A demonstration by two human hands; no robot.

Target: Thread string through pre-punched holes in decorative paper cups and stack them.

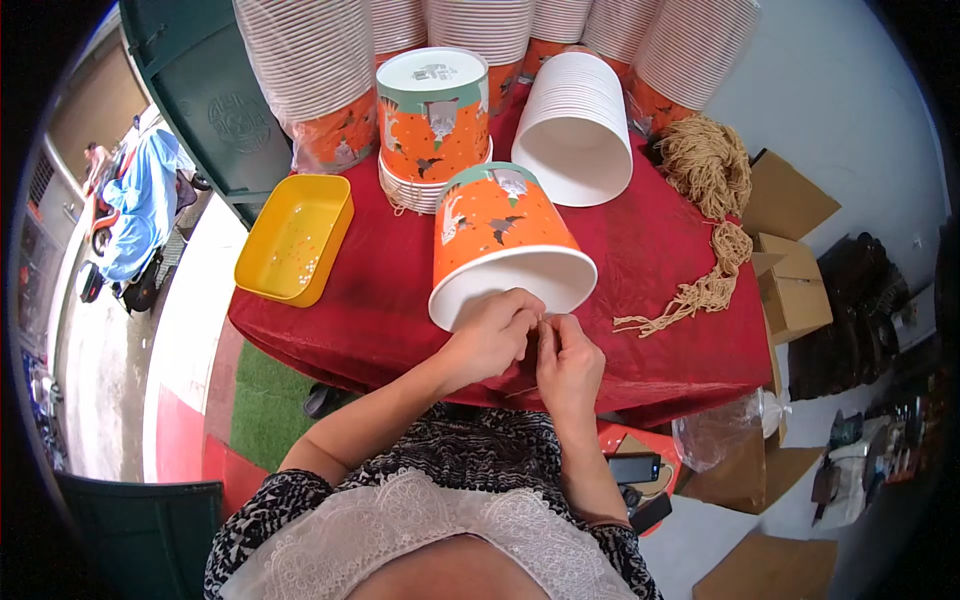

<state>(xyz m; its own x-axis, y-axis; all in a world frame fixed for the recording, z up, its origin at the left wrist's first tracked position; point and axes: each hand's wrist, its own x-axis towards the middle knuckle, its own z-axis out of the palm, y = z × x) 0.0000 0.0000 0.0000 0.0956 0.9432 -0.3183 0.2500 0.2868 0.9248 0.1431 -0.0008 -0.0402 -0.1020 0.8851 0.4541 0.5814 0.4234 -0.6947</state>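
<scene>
An orange paper bucket (507,222) with a green band and printed figures lies tilted on the red-covered table, its white mouth facing me. My left hand (492,335) is closed at the near rim, fingers reaching over the edge into the mouth. Beside it, my right hand (570,362) pinches at the same rim, fingertips almost touching the left ones. What sits between the right fingertips is too small to make out. A thin strand seems to hang below the hands. Behind, an upside-down orange bucket (432,140) tops a short stack with a cord loop at its side.
Nested white bucket stacks (310,60) in clear plastic line the back. Another white stack (575,130) lies with its mouth forward. A yellow tray (300,235) with small bits stands left; a beige cord bundle (705,165) trails at right. Cardboard boxes (790,285) sit beyond the right edge.
</scene>
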